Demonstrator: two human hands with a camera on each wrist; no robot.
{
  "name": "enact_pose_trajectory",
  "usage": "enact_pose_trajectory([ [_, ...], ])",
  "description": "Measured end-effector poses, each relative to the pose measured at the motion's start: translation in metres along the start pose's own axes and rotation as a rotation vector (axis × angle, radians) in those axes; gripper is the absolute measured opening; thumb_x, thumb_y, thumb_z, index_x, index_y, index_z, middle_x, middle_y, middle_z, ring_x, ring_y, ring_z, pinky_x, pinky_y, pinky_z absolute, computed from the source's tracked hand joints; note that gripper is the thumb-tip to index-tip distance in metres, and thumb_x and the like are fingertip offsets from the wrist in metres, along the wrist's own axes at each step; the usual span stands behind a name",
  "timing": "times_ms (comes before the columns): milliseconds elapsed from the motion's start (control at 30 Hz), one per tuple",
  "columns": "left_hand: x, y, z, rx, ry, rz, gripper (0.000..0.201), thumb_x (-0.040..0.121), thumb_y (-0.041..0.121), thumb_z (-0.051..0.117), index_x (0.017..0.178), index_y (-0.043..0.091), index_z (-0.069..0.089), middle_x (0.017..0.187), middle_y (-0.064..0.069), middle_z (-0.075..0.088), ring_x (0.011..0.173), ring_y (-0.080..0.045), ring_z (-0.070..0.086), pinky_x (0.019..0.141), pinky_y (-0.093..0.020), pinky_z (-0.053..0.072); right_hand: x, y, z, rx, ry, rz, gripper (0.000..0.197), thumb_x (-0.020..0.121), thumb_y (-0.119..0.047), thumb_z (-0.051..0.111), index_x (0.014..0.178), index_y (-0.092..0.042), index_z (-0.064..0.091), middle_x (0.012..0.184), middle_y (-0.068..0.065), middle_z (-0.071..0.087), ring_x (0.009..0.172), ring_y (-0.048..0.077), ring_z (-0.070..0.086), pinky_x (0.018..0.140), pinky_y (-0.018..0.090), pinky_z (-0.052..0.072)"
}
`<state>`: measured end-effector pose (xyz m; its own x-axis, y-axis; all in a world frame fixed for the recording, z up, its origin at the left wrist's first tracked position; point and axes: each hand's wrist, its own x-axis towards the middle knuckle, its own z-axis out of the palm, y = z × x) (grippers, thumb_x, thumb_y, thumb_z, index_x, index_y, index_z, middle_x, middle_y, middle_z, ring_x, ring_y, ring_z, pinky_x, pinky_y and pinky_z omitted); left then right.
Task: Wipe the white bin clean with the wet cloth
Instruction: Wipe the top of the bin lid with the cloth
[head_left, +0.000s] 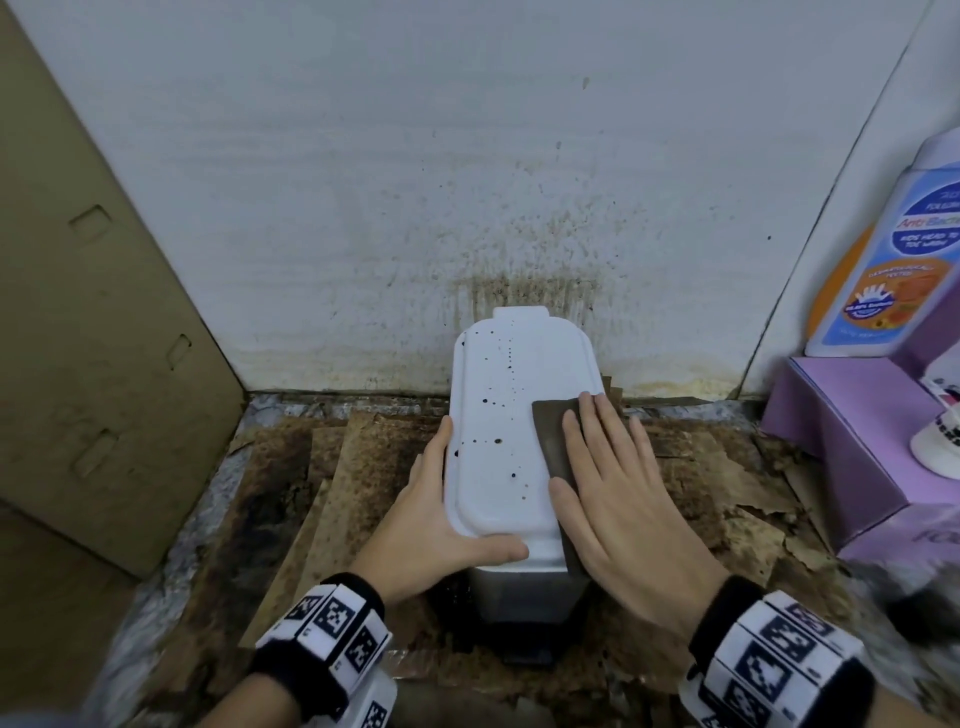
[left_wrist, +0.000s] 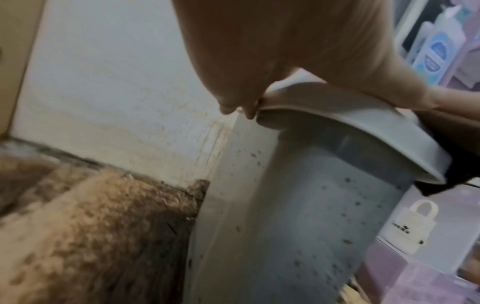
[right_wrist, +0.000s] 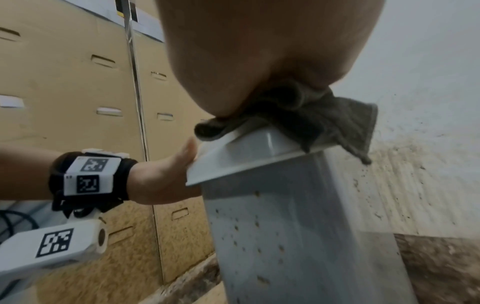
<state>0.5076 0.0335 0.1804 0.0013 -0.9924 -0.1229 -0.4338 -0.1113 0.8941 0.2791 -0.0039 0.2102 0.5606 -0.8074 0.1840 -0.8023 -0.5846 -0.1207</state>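
right grip (head_left: 618, 499) lies flat, fingers straight, pressing the dark cloth (head_left: 553, 441) onto the white bin (head_left: 498, 415) lid's right side.
left grip (head_left: 441, 514) wraps the lid's near-left edge, thumb along the front rim; the speckled bin stands on the stained floor (head_left: 291, 499) against the spattered wall (head_left: 415, 182).

On your right, the blue-and-white bottle (head_left: 883, 270) shows "Anti Bacte…" in red, cut off by the frame edge; the smaller print in its blue ovals is too blurred to read. The wristbands (head_left: 332, 631) on both your wrists carry square black-and-white coded markers, no letters legible.
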Motion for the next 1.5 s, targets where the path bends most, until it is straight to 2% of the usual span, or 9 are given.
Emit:
enact_pose_trajectory([
  [133, 0.001, -0.002, -0.014, 0.095, -0.082, -0.014, 0.149, 0.043, 0.077, 0.091, 0.153, 0.06, -0.008, 0.164, 0.031, 0.018, 0.157, -0.01, 0.018, 0.122, -0.052, 0.031, 0.005, -0.003, 0.002, -0.051, 0.009, -0.031, 0.067, 0.105, -0.04, 0.005, 0.158, 0.002, 0.009, 0.167, 0.02, 0.004, 0.156, 0.03, -0.002, 0.124, 0.047, 0.013],
  [367, 0.003, 0.0, -0.018, 0.132, -0.083, 0.005, 0.153, 0.041, 0.077, 0.092, 0.157, 0.054, -0.006, 0.163, 0.025, 0.026, 0.15, -0.007, 0.032, 0.119, -0.047, 0.037, 0.022, -0.02, 0.003, -0.163, 0.049, 0.009, 0.064, 0.105, -0.033, 0.017, 0.15, 0.012, 0.028, 0.157, 0.032, 0.029, 0.15, 0.041, 0.025, 0.119, 0.053, 0.029],
  [667, 0.002, 0.002, -0.02, 0.172, -0.058, 0.038, 0.157, 0.036, 0.078, 0.092, 0.16, 0.048, 0.0, 0.162, 0.02, 0.033, 0.147, -0.007, 0.038, 0.118, -0.044, 0.04, 0.04, -0.054, 0.005, -0.163, -0.052, -0.015, 0.075, 0.097, -0.033, -0.01, 0.152, 0.015, 0.008, 0.16, 0.038, 0.005, 0.152, 0.048, 0.004, 0.123, 0.055, 0.015],
  [767, 0.003, 0.004, -0.025, 0.16, -0.107, 0.052, 0.158, 0.041, 0.066, 0.098, 0.161, 0.042, -0.002, 0.158, 0.023, 0.036, 0.144, -0.001, 0.038, 0.116, -0.032, 0.04, 0.044, -0.061, 0.004, -0.161, -0.117, -0.02, 0.082, 0.088, -0.035, -0.022, 0.154, 0.011, -0.003, 0.161, 0.034, -0.008, 0.153, 0.043, -0.01, 0.124, 0.052, 0.004],
  [900, 0.003, 0.006, -0.03, 0.13, -0.152, 0.099, 0.152, 0.047, 0.048, 0.102, 0.162, 0.037, 0.002, 0.142, 0.038, 0.041, 0.129, 0.02, 0.042, 0.096, -0.003, 0.039, 0.05, -0.071, 0.01, -0.066, -0.02, 0.043, 0.078, 0.096, -0.039, -0.003, 0.153, 0.01, 0.018, 0.161, 0.032, 0.014, 0.153, 0.04, 0.015, 0.124, 0.05, 0.018],
  [1167, 0.002, 0.0, -0.025, 0.183, -0.112, 0.151, 0.15, 0.054, 0.047, 0.101, 0.159, 0.037, -0.007, 0.143, 0.048, 0.019, 0.128, 0.03, 0.031, 0.099, 0.002, 0.032, 0.059, -0.09, 0.018, -0.012, 0.013, 0.11, 0.075, 0.098, -0.039, 0.009, 0.151, 0.01, 0.028, 0.159, 0.031, 0.024, 0.151, 0.039, 0.024, 0.122, 0.049, 0.023],
  [1233, 0.002, -0.002, -0.024, 0.216, -0.106, 0.128, 0.155, 0.056, 0.053, 0.098, 0.16, 0.035, -0.016, 0.152, 0.041, 0.018, 0.137, 0.018, 0.03, 0.107, -0.005, 0.03, 0.062, -0.096, 0.019, -0.002, -0.017, 0.124, 0.078, 0.095, -0.04, 0.003, 0.153, 0.009, 0.021, 0.162, 0.03, 0.016, 0.153, 0.038, 0.016, 0.124, 0.048, 0.016],
  [1300, 0.002, -0.008, -0.022, 0.233, -0.097, 0.1, 0.16, 0.054, 0.06, 0.095, 0.158, 0.037, -0.025, 0.164, 0.024, 0.017, 0.15, -0.002, 0.023, 0.119, -0.025, 0.029, 0.063, -0.1, 0.016, 0.02, -0.057, 0.134, 0.081, 0.092, -0.042, -0.002, 0.156, 0.007, 0.011, 0.164, 0.028, 0.006, 0.155, 0.036, 0.006, 0.126, 0.047, 0.009],
  [1500, 0.001, 0.002, -0.03, 0.342, -0.148, 0.058, 0.169, 0.046, 0.072, 0.092, 0.151, 0.04, -0.036, 0.17, 0.01, 0.013, 0.155, -0.014, 0.016, 0.125, -0.041, 0.024, 0.058, -0.077, -0.018, 0.406, -0.181, 0.092, 0.064, 0.109, -0.039, 0.019, 0.16, -0.008, -0.003, 0.168, 0.007, -0.011, 0.154, 0.015, -0.013, 0.125, 0.032, -0.007],
])
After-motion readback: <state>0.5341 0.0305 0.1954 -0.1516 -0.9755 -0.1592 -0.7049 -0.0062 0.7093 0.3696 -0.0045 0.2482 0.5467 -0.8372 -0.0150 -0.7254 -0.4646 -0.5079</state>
